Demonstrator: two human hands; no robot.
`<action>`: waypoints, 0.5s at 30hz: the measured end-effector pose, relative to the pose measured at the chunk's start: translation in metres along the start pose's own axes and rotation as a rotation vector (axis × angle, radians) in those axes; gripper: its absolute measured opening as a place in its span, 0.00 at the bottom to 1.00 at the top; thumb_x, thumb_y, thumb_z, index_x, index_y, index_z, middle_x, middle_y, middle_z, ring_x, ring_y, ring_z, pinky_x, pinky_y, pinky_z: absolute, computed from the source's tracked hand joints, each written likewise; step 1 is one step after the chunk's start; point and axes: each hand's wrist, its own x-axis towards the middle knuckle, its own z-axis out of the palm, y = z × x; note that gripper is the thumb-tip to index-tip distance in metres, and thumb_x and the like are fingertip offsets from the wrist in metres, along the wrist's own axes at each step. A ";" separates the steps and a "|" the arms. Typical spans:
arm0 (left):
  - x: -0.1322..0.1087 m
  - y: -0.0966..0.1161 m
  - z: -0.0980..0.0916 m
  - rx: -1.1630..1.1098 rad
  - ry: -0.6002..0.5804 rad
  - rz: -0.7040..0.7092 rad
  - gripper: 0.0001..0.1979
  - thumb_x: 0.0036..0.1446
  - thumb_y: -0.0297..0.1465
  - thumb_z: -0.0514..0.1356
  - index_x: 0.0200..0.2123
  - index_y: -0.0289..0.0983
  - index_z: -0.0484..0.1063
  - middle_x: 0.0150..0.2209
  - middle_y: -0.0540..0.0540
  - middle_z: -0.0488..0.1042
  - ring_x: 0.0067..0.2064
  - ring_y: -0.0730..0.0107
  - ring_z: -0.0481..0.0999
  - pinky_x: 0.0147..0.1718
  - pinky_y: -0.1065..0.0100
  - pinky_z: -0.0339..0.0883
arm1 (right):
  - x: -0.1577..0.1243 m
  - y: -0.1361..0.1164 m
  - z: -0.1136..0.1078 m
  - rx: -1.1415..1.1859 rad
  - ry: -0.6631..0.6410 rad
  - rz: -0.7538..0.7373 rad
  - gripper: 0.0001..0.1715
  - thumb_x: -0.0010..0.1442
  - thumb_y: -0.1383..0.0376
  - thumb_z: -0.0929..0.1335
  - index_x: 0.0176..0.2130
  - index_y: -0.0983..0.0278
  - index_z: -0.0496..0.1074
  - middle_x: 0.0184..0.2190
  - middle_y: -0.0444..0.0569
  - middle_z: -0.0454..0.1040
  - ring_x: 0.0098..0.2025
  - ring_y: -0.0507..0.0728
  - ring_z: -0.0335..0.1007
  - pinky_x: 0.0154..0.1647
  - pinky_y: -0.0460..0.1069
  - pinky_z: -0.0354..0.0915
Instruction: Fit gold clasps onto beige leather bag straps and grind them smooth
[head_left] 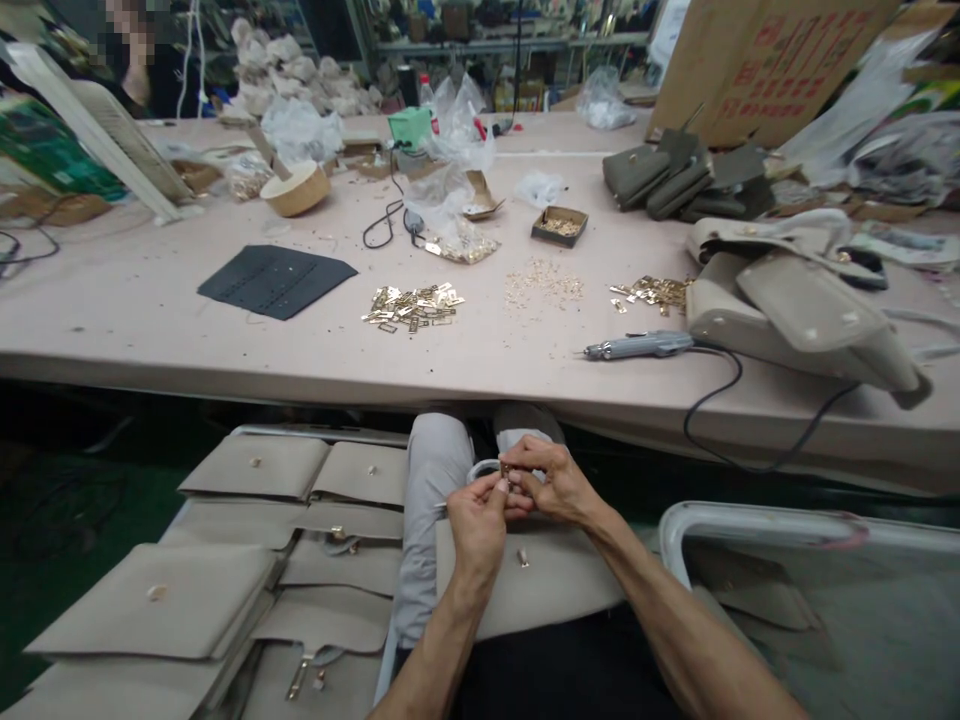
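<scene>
My left hand (480, 525) and my right hand (551, 478) meet over my lap, below the table's front edge. Both pinch a small metal fitting (505, 472) on the strap of a beige bag (540, 585) that lies across my knees. A small gold clasp (522, 558) shows on the bag's flap just under my hands. What exactly each fingertip grips is partly hidden by the other hand.
Several beige bag flaps (255, 467) are stacked at my lower left. On the pink table (150, 300) lie gold hardware piles (412, 305), an electric screwdriver (637, 346) with cord, a dark leather panel (276, 280), finished beige bags (802, 310) and olive pouches (660, 175). A grey bin (817, 525) stands at right. Another person sits at far left.
</scene>
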 end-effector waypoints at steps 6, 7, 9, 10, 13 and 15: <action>0.003 0.004 -0.003 -0.035 -0.035 -0.042 0.23 0.50 0.39 0.73 0.43 0.26 0.83 0.25 0.41 0.80 0.28 0.54 0.86 0.28 0.63 0.82 | 0.003 -0.002 0.000 0.124 0.006 0.092 0.11 0.65 0.63 0.71 0.41 0.62 0.85 0.36 0.50 0.76 0.37 0.56 0.74 0.38 0.49 0.70; 0.004 0.004 -0.003 -0.037 -0.035 -0.050 0.23 0.49 0.39 0.73 0.43 0.26 0.83 0.25 0.41 0.80 0.28 0.54 0.86 0.28 0.62 0.83 | 0.003 -0.001 0.000 0.138 0.009 0.098 0.10 0.65 0.63 0.71 0.41 0.62 0.85 0.36 0.50 0.76 0.37 0.56 0.74 0.39 0.49 0.71; 0.004 0.006 -0.003 -0.037 -0.031 -0.064 0.24 0.49 0.40 0.73 0.43 0.26 0.82 0.25 0.41 0.80 0.28 0.54 0.86 0.28 0.62 0.82 | 0.003 0.001 0.000 0.157 0.010 0.110 0.10 0.65 0.63 0.71 0.41 0.62 0.85 0.35 0.50 0.76 0.37 0.56 0.74 0.39 0.48 0.70; 0.004 0.006 -0.003 -0.033 -0.028 -0.068 0.24 0.48 0.40 0.73 0.43 0.26 0.82 0.25 0.42 0.80 0.28 0.54 0.85 0.28 0.63 0.82 | 0.003 0.002 0.000 0.164 0.010 0.114 0.10 0.65 0.63 0.71 0.42 0.62 0.85 0.35 0.50 0.76 0.37 0.56 0.74 0.38 0.48 0.70; 0.005 0.006 -0.001 0.003 -0.013 -0.059 0.24 0.49 0.42 0.73 0.41 0.28 0.82 0.24 0.42 0.80 0.26 0.58 0.84 0.25 0.66 0.80 | 0.003 0.005 0.002 0.154 0.017 0.109 0.09 0.65 0.65 0.72 0.42 0.62 0.85 0.36 0.50 0.76 0.37 0.55 0.74 0.38 0.48 0.70; 0.004 0.006 -0.001 0.053 0.003 -0.029 0.23 0.50 0.44 0.73 0.39 0.29 0.83 0.23 0.42 0.81 0.24 0.60 0.83 0.23 0.67 0.78 | 0.002 0.004 0.004 0.125 0.038 0.102 0.09 0.64 0.67 0.71 0.41 0.62 0.84 0.35 0.49 0.76 0.37 0.55 0.74 0.37 0.47 0.70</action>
